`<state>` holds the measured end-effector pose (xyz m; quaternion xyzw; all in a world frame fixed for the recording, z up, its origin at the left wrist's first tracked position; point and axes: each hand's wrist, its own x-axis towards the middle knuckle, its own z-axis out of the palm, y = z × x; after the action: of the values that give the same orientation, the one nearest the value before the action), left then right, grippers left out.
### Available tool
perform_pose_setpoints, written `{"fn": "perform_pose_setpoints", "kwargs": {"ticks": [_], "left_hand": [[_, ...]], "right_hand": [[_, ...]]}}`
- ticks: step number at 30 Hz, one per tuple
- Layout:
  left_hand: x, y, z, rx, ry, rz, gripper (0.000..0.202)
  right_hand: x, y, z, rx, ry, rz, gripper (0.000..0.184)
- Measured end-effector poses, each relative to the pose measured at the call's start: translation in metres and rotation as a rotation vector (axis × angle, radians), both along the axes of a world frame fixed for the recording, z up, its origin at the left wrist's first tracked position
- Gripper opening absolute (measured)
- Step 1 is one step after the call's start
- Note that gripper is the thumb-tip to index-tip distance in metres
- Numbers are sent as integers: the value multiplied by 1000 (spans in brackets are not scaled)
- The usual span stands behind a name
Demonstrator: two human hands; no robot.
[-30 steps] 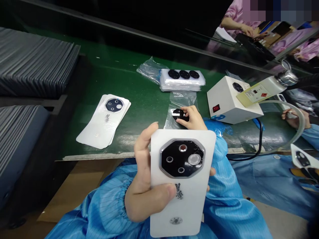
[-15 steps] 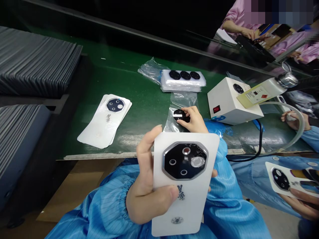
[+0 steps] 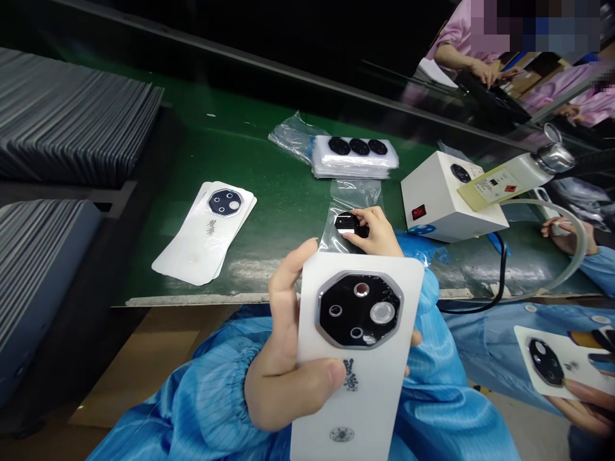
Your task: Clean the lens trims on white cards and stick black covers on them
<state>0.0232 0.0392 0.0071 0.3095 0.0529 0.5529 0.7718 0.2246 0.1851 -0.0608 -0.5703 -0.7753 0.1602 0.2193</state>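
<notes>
My left hand grips a white phone back cover close to me, thumb across its face and fingers around its edges. At its top is a black octagonal camera panel with several ringed lens spots, under which dark lettering runs. Beyond the cover, my right hand has its fingers closed on the edge of a shiny black lens plate, which is at a sheet of clear plastic film on the bench. Whether the plate is lifted off the film I cannot tell.
Left on the green bench lie stacked white back covers. A stack of plastic trays carries black lens plates. Right stands a white box with a bottle. Dark racks line the left; a co-worker's hand holds another cover.
The light strip reflected in the black lens plate has shifted, so the plate's tilt differs slightly. The back cover in my left hand has barely moved. The whole view has drifted a little.
</notes>
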Motion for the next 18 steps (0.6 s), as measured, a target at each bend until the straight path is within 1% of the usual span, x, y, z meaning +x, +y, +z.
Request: {"fn": "perform_pose_setpoints", "kwargs": {"ticks": [4, 7, 12, 18], "left_hand": [[-1, 0, 0, -4, -9, -14, 67], [0, -1, 0, -4, -14, 0, 68], [2, -1, 0, 38, -42, 19, 68], [4, 0, -3, 96, -69, 37, 74]], "right_hand": [[0, 0, 0, 6, 2, -6, 40], [-1, -1, 1, 9, -1, -1, 39], [-3, -4, 5, 24, -8, 7, 31], [0, -1, 4, 15, -23, 22, 32]]}}
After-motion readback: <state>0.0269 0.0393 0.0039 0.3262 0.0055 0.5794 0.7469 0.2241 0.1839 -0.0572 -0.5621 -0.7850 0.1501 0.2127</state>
